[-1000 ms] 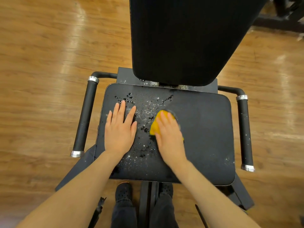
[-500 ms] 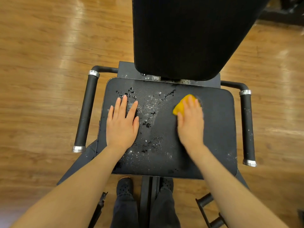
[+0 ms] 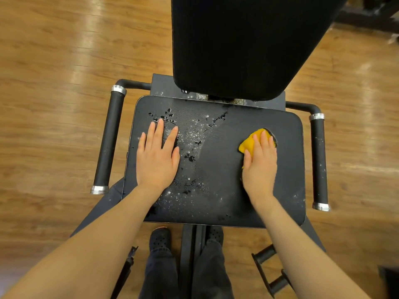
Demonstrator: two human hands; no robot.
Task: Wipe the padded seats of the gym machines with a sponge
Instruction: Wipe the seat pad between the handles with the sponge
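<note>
The black padded seat (image 3: 218, 203) of a gym machine lies below me, wet with droplets and white foam specks on its left half. My left hand (image 3: 157, 157) rests flat on the seat's left side with straight fingers. My right hand (image 3: 260, 160) presses a yellow sponge (image 3: 248, 144) with a dark underside onto the seat's right side. Most of the sponge is hidden under the fingers. A black padded backrest (image 3: 241, 44) rises behind the seat.
Two black handle bars with silver end caps flank the seat, one on the left (image 3: 108, 139) and one on the right (image 3: 319, 162). The machine's frame (image 3: 190, 255) runs between my feet. Wooden floor (image 3: 54, 104) surrounds the machine.
My right hand has swept the sponge from the seat's middle across to its right side. My left hand has stayed flat in place.
</note>
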